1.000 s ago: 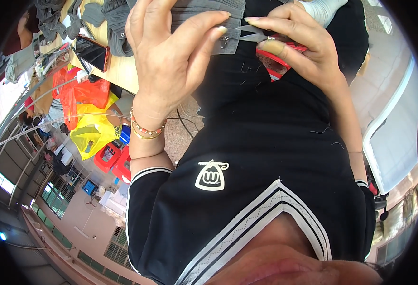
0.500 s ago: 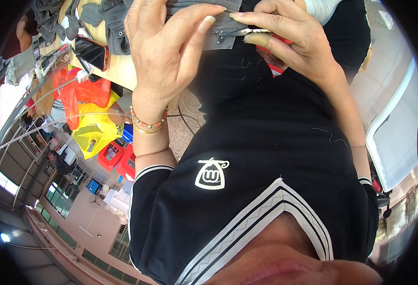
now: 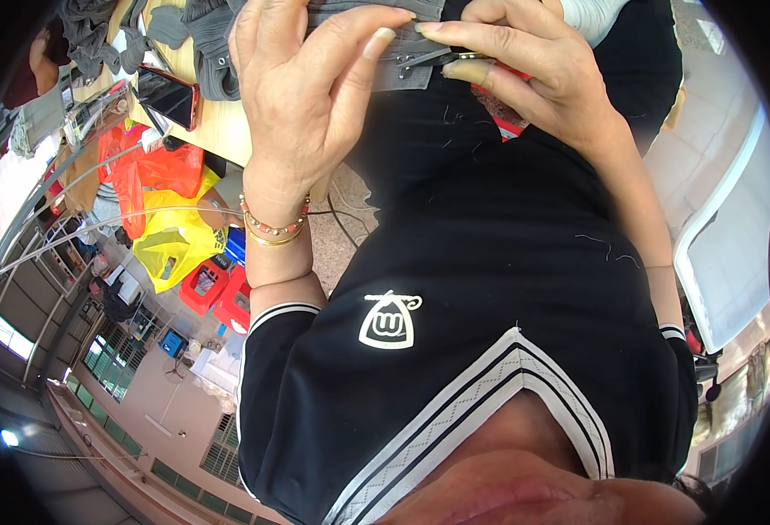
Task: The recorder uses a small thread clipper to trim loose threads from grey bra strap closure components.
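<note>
Small dark-and-silver thread snips (image 3: 427, 59) sit in my right hand (image 3: 547, 74), between the thumb and the other fingers. Their blades point left across a grey ribbed knit piece (image 3: 413, 80) at the top of the view. My left hand (image 3: 306, 101) is over the same knit, its thumb and forefinger bent toward each other close to the right fingertips. Whatever the left fingers pinch is too fine to see. The other left fingers run up to the picture's edge. Something red shows below my right hand.
More grey knit pieces (image 3: 214, 52) lie on the pale wooden table (image 3: 218, 122), with a dark phone (image 3: 168, 96) near its edge. Red and yellow plastic bags (image 3: 179, 245) hang at the left above red stools (image 3: 203, 287). A white curved panel (image 3: 722, 236) stands at the right.
My right hand and the snips have shifted slightly left, and the blades lie at a slightly different angle. My left hand has hardly moved.
</note>
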Action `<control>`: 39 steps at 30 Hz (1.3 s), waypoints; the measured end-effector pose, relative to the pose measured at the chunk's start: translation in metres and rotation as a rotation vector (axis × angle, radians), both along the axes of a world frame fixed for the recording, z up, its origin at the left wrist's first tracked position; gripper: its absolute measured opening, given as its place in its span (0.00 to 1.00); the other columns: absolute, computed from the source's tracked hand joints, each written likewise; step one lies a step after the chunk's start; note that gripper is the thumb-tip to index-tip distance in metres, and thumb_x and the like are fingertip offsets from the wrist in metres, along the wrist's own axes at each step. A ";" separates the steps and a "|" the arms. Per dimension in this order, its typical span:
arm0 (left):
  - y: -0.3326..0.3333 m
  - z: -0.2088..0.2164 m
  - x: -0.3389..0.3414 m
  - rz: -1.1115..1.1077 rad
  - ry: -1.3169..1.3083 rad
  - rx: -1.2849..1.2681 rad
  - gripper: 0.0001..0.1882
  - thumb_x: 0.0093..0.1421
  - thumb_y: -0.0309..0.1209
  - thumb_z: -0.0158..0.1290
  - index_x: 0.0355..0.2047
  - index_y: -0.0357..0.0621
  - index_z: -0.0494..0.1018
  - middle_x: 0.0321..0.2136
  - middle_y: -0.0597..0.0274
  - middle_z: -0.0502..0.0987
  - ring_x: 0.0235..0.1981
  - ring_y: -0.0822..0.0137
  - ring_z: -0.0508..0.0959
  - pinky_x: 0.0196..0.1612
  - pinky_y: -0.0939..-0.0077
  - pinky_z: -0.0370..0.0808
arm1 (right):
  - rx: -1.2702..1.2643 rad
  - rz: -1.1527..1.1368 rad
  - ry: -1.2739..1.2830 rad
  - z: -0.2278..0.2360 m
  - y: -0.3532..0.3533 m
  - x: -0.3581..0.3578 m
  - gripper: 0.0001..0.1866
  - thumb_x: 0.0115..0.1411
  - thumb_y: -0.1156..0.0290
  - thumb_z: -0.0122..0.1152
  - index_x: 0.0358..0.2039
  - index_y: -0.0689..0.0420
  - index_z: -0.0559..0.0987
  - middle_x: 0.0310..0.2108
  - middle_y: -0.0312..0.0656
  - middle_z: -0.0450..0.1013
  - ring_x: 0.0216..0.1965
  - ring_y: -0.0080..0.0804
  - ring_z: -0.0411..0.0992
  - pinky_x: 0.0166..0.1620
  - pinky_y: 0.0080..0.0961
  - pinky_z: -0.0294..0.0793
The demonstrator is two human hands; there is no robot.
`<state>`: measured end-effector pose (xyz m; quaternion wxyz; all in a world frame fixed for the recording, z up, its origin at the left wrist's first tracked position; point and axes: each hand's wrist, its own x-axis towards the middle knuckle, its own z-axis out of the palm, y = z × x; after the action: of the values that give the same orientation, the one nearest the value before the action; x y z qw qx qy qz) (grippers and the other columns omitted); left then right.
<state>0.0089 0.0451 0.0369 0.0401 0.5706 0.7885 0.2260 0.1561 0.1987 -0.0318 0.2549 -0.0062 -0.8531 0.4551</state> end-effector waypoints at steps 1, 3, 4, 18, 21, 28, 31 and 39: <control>0.000 0.000 0.000 -0.001 -0.001 -0.001 0.09 0.60 0.30 0.54 0.38 0.44 0.81 0.57 0.46 0.71 0.61 0.45 0.66 0.65 0.54 0.58 | 0.000 0.000 0.000 0.000 0.000 -0.001 0.21 0.50 0.74 0.72 0.47 0.55 0.82 0.32 0.40 0.71 0.31 0.32 0.72 0.32 0.24 0.72; -0.001 0.000 0.000 -0.002 -0.003 -0.001 0.09 0.61 0.30 0.54 0.38 0.44 0.81 0.57 0.46 0.71 0.61 0.45 0.66 0.65 0.54 0.58 | -0.034 0.013 0.021 0.000 -0.001 -0.002 0.21 0.50 0.74 0.72 0.47 0.56 0.82 0.32 0.40 0.71 0.30 0.32 0.72 0.31 0.23 0.72; 0.000 0.000 0.000 -0.001 -0.005 -0.005 0.09 0.61 0.30 0.54 0.38 0.44 0.81 0.57 0.46 0.71 0.61 0.45 0.66 0.65 0.54 0.59 | -0.035 0.014 0.021 0.000 -0.001 -0.002 0.21 0.50 0.74 0.72 0.47 0.56 0.82 0.32 0.40 0.71 0.30 0.32 0.72 0.31 0.23 0.72; -0.015 -0.012 -0.032 -0.368 0.001 0.273 0.15 0.53 0.30 0.63 0.42 0.42 0.82 0.54 0.45 0.73 0.57 0.51 0.71 0.61 0.59 0.67 | -0.236 0.010 0.059 -0.005 0.003 -0.001 0.18 0.52 0.78 0.72 0.45 0.59 0.83 0.31 0.40 0.73 0.30 0.30 0.72 0.31 0.22 0.69; -0.033 -0.018 -0.037 -0.322 -0.023 0.140 0.22 0.44 0.31 0.70 0.43 0.46 0.82 0.58 0.48 0.71 0.62 0.46 0.68 0.64 0.56 0.64 | -0.293 -0.048 0.034 -0.005 0.011 0.003 0.20 0.50 0.80 0.72 0.46 0.62 0.82 0.33 0.40 0.75 0.33 0.27 0.72 0.37 0.20 0.68; 0.002 -0.008 -0.046 -0.247 0.016 0.239 0.12 0.54 0.24 0.63 0.40 0.43 0.80 0.37 0.59 0.81 0.40 0.58 0.79 0.43 0.71 0.74 | -0.822 0.054 0.039 -0.013 0.010 0.002 0.34 0.52 0.84 0.65 0.61 0.64 0.69 0.43 0.35 0.68 0.42 0.20 0.67 0.48 0.15 0.66; 0.022 0.006 -0.030 0.055 -0.471 0.222 0.08 0.64 0.26 0.56 0.42 0.38 0.78 0.33 0.61 0.81 0.37 0.71 0.79 0.40 0.82 0.73 | -0.834 0.014 -0.021 -0.004 0.018 0.000 0.35 0.50 0.82 0.72 0.60 0.58 0.72 0.34 0.27 0.63 0.34 0.12 0.64 0.39 0.10 0.65; 0.053 0.003 -0.049 -0.083 -1.077 0.205 0.14 0.71 0.33 0.48 0.46 0.35 0.77 0.38 0.68 0.79 0.41 0.81 0.75 0.47 0.88 0.70 | -0.876 -0.141 0.005 0.019 0.037 -0.021 0.14 0.60 0.74 0.67 0.47 0.60 0.81 0.26 0.25 0.71 0.27 0.09 0.65 0.32 0.09 0.62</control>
<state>-0.0398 0.0986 0.0400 0.3910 0.4059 0.6075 0.5597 0.1347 0.2352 -0.0124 0.2606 -0.1707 -0.5768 0.7552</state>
